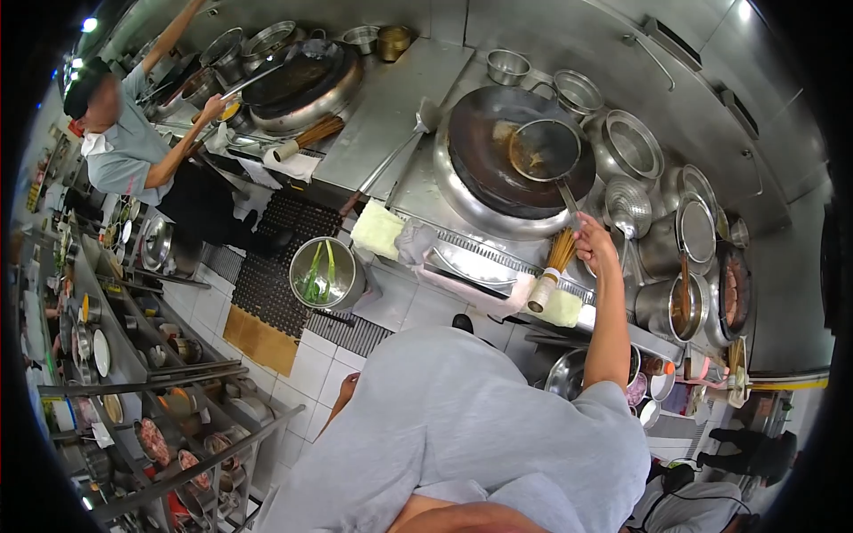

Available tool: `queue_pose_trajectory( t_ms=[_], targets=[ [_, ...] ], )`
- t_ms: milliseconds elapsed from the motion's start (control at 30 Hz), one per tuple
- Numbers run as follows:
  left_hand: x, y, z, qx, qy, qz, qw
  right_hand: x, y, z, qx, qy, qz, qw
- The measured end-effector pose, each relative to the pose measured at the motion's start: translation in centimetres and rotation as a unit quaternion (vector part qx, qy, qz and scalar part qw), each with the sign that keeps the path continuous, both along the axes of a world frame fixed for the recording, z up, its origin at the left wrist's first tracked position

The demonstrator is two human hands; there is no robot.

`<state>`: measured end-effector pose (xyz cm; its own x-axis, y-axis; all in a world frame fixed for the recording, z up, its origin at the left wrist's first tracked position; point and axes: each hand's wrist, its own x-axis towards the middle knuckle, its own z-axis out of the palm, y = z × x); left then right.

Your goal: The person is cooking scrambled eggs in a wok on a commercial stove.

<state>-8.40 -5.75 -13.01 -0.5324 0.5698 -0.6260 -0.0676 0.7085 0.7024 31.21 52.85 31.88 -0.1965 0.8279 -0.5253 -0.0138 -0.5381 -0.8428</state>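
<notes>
My right hand [595,244] grips the handle of a round fine-mesh strainer [545,150]. The strainer's ring lies over the bowl of a dark, seasoned wok [480,156], with brown residue showing in and beside it. Below that hand, a bamboo wok brush [554,270] leans at the stove's front edge. Down at my left side hangs my left hand [349,384], partly hidden by my shirt. Nothing shows in it, and its fingers are too small to judge. A wok spatula [393,156] rests across the counter left of the wok.
Right of the wok crowd steel pots, a perforated ladle [628,203] and a pot of brown sauce [686,300]. A bucket [353,276] with green stalks stands on the floor. At left, a co-worker [133,140] holds a long handle over another wok [300,76]. Shelves [166,373] line the lower left.
</notes>
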Motion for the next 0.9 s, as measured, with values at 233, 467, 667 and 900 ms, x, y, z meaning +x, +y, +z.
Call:
queue_pose_trajectory(
  t_ms=[233, 467, 667, 900],
  targets=[
    [-1.1, 1.7, 3.1, 0.019, -0.003, 0.018, 1.000, -0.6, 0.0, -0.5, -0.047, 0.048, 0.008, 0.998],
    [-0.6, -0.3, 1.0, 0.101, 0.095, -0.026, 0.990, -3.5, 0.7, -3.3, -0.105, 0.234, 0.074, 0.964],
    [-0.9, -0.8, 0.8, 0.052, 0.068, -0.029, 0.996, -4.4, 0.0, -2.8, -0.075, 0.298, 0.053, 0.950],
    [-1.0, -0.4, 2.8, -0.016, 0.033, -0.036, 0.999, 3.2, 1.8, -0.3, 0.209, -0.214, 0.000, 0.954]
  ],
)
